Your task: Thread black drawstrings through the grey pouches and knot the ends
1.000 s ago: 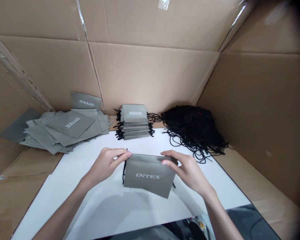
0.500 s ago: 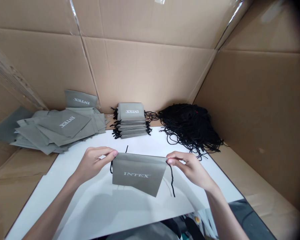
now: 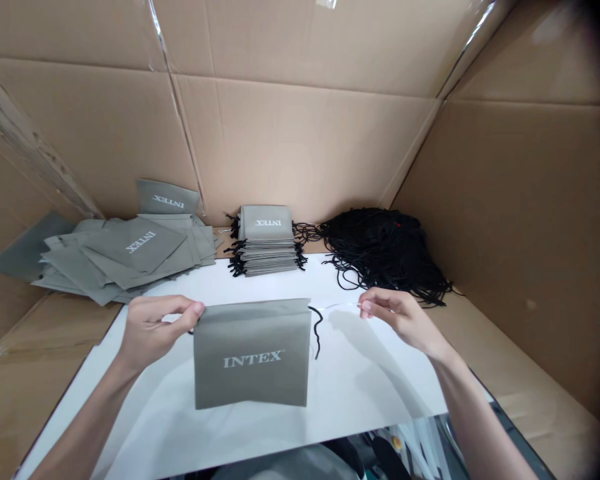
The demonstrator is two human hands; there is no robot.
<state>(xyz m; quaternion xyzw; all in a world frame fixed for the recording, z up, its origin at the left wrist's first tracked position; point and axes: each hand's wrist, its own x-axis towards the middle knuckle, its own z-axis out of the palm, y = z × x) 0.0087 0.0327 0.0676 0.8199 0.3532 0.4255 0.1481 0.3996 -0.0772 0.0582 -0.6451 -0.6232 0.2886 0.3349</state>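
Observation:
My left hand (image 3: 163, 327) pinches the top left corner of a grey drawstring pouch (image 3: 253, 333) printed INTEX, which hangs upright above the white table (image 3: 180, 427). A bit of black cord shows beside that corner. From the pouch's top right corner a black cord (image 3: 317, 333) dangles in a loose curve. To the right, my right hand (image 3: 400, 320) is apart from the pouch, with thumb and fingertips closed on a thin, pale, wire-like tool (image 3: 347, 306). That tool runs level from near the pouch's corner to the fingertips; whether it still touches the cord, I cannot tell.
A loose heap of grey pouches (image 3: 135, 257) lies at the back left. In the middle stands a stack of pouches with black cords (image 3: 269, 243). At the back right is a tangled pile of black cords (image 3: 380, 247). Cardboard walls (image 3: 300, 140) enclose the table.
My right hand has let go of the pouch's right corner and moved right, drawing out the thin tool. My left hand and the pouch have shifted left, and the pouch hangs straighter.

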